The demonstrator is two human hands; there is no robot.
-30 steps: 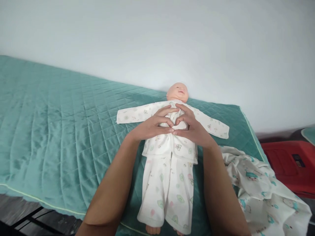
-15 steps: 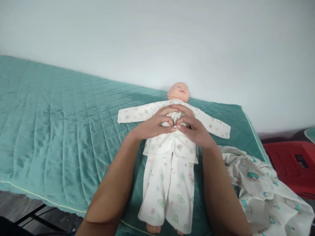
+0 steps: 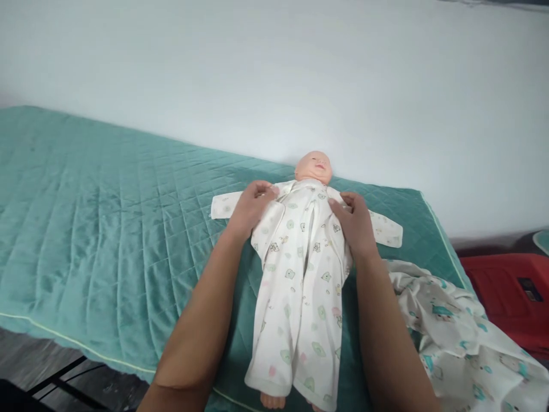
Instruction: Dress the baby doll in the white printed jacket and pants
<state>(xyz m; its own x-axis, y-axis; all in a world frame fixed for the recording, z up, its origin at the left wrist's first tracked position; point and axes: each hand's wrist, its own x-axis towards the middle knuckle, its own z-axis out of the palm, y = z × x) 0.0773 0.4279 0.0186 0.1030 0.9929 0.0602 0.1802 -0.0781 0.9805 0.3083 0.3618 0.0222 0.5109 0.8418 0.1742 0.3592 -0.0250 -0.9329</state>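
A baby doll [image 3: 314, 167] lies on its back with its head toward the wall, dressed in a white printed shirt [image 3: 266, 229] and matching pants [image 3: 295, 309]. The pants show up to its chest, with the shirt's front panels out at the sides. My left hand [image 3: 254, 209] is closed at the shirt near the doll's shoulder on the left. On the opposite side, my right hand [image 3: 352, 220] pinches the shirt by the upper chest. Both sleeves stretch outward, and the doll's toes stick out below the pant cuffs.
A green quilted cover [image 3: 128, 240] lies under the doll, against a pale wall [image 3: 214, 74]. White cloth with teal prints [image 3: 463, 337] is bunched at the right edge. Beyond it stands a red plastic object [image 3: 506, 297]. A dark metal frame [image 3: 64, 380] shows at lower left.
My hands have parted from the middle of the doll's chest to either side. The shirt's front panels, which covered the top of the pants, have moved outward with them.
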